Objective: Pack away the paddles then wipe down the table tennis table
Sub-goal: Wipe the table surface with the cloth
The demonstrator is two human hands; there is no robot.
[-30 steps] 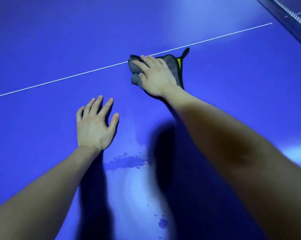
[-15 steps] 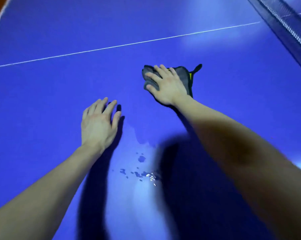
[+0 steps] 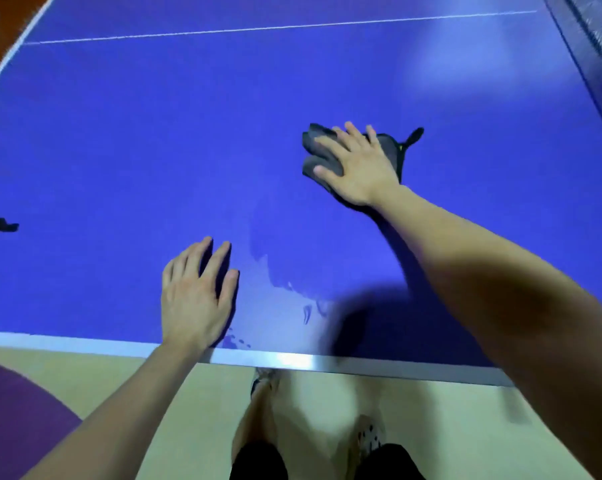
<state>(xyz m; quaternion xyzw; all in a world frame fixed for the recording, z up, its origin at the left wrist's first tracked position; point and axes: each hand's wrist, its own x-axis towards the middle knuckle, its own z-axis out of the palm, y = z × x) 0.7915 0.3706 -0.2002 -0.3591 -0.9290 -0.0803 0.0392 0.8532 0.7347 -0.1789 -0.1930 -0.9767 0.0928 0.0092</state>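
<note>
Shoes at 6 o'clock on beige floor. Left hand just past the near edge of the table, palm flat on it, fingers straight and slightly apart, holding nothing. Wet streaks just to its 3 o'clock. Right hand farther out at 1 o'clock, fingers spread, pressing flat on the grey cloth, not pinching it. Cloth's yellow tag too small to read. White line at 12, net at 2.

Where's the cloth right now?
In the head view, the grey cloth lies right of centre on the blue table, pressed under the right hand, beyond the wet patch.
</note>
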